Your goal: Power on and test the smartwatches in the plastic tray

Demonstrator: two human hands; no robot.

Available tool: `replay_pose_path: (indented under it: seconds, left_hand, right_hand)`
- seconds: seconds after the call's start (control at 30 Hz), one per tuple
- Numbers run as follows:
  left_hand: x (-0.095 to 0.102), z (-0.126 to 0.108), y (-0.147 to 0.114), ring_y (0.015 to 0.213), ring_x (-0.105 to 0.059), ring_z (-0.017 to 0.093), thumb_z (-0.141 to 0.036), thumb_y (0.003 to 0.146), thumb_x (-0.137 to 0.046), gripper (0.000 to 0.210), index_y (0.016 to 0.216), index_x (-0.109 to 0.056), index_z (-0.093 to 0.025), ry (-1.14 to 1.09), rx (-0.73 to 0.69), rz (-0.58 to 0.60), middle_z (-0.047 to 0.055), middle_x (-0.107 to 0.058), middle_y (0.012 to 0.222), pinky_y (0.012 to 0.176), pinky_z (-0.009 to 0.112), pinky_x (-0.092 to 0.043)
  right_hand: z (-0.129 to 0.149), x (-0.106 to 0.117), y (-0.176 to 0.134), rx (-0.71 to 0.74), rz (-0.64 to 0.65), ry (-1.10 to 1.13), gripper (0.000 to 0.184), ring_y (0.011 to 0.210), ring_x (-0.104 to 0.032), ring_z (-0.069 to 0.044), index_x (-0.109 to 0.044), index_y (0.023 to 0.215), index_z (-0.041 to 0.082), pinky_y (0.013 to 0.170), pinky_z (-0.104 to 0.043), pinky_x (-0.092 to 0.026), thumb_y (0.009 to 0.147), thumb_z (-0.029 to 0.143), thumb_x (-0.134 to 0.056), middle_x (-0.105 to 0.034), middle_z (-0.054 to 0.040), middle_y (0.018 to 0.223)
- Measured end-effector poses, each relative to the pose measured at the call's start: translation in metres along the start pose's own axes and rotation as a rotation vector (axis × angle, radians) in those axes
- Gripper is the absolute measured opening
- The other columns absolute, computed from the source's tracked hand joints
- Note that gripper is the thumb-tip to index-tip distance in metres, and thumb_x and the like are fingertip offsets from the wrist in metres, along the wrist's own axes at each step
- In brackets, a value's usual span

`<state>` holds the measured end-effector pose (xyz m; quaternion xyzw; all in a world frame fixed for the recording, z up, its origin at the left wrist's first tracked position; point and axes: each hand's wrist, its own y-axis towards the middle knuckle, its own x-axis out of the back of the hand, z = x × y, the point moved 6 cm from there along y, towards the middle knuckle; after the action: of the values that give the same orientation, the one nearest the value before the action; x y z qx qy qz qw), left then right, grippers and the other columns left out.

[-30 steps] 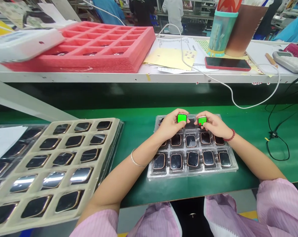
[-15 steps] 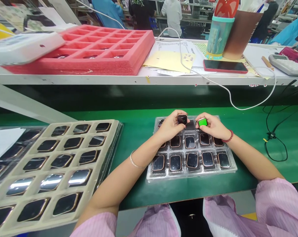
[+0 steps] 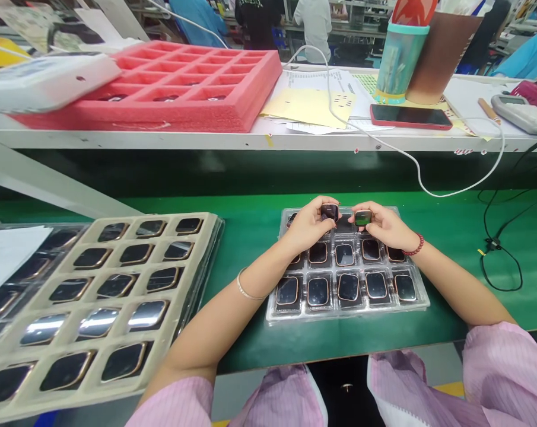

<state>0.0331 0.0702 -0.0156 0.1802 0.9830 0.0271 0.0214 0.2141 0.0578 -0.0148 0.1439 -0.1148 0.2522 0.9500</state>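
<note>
My left hand [image 3: 311,224] is closed on a smartwatch [image 3: 329,212] with a dark screen and a gold-coloured rim. A second smartwatch [image 3: 363,218], its screen dark with a dim green tint, is pinched in my right hand [image 3: 384,226]. Both are held side by side over the back row of a clear plastic tray [image 3: 326,319]. Square smartwatches with dark faces, such as a front-row one [image 3: 318,292], sit in the tray's pockets. My hands cover part of the back row.
At left, a cream foam tray [image 3: 161,320] holds many similar smartwatches, with a paper sheet [image 3: 10,255] beside it. The shelf above carries a red foam tray [image 3: 245,107], a phone [image 3: 410,117] and a teal cup [image 3: 399,65]. A white cable [image 3: 422,181] droops from the shelf; black cables [image 3: 493,243] lie right.
The screen of the smartwatch in my right hand has gone from bright green to nearly dark. Both hands keep their holds, and the view has shifted slightly.
</note>
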Motion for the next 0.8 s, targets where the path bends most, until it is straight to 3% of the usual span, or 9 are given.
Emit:
replay_pose_path:
  seconds: [0.2,0.37,0.5,0.63,0.8]
  left_hand:
    - [-0.0003,0.0031,0.0002,0.078,-0.064,0.013,-0.011,0.068,-0.067,0.040,0.107,-0.058,-0.017,0.006,0.015,0.012,0.001,-0.069,0.091,0.081,0.030,-0.049]
    - [-0.0011,0.0012,-0.0004,0.078,-0.063,0.014,-0.016,0.070,-0.070,0.039,0.107,-0.058,-0.017,-0.006,0.019,0.012,0.002,-0.069,0.091,0.079,0.030,-0.049]
    - [-0.0006,0.0014,-0.0004,0.079,-0.064,0.014,-0.016,0.070,-0.071,0.039,0.107,-0.058,-0.017,-0.008,0.020,0.005,0.002,-0.069,0.091,0.078,0.029,-0.049]
    - [0.0012,0.0038,0.0003,0.086,-0.066,0.015,-0.011,0.066,-0.073,0.054,0.117,-0.054,-0.019,-0.045,0.022,0.009,0.003,-0.069,0.097,0.077,0.027,-0.049]
    - [0.0019,0.0034,0.0020,0.068,-0.067,0.011,-0.016,0.062,-0.082,0.071,0.126,-0.050,-0.019,-0.219,0.078,0.035,0.003,-0.069,0.099,0.055,0.021,-0.043]
  right_hand:
    - [-0.0045,0.0011,-0.0008,-0.071,0.000,-0.017,0.040,0.085,-0.071,-0.017,-0.056,0.129,0.018,0.076,-0.034,-0.061,0.089,0.016,-0.053,-0.074,-0.0104,0.114]
    - [-0.0050,0.0000,-0.0003,-0.017,0.008,0.019,0.047,0.107,-0.071,-0.022,-0.056,0.132,0.021,0.091,-0.040,-0.060,0.085,0.014,-0.057,-0.073,-0.0097,0.118]
    - [-0.0068,-0.0016,-0.0006,-0.029,0.031,0.017,0.048,0.113,-0.069,-0.024,-0.055,0.133,0.022,0.093,-0.043,-0.060,0.086,0.015,-0.060,-0.072,-0.0101,0.118]
    - [-0.0080,0.0015,-0.0013,-0.065,0.003,0.032,0.056,0.112,-0.068,-0.024,-0.050,0.138,0.023,0.086,-0.037,-0.061,0.086,0.019,-0.068,-0.068,-0.0118,0.123]
    - [-0.0072,0.0074,0.0008,-0.099,-0.063,0.285,0.067,0.092,-0.066,-0.016,-0.050,0.139,0.026,0.069,-0.025,-0.061,0.079,0.020,-0.079,-0.065,-0.0068,0.118]
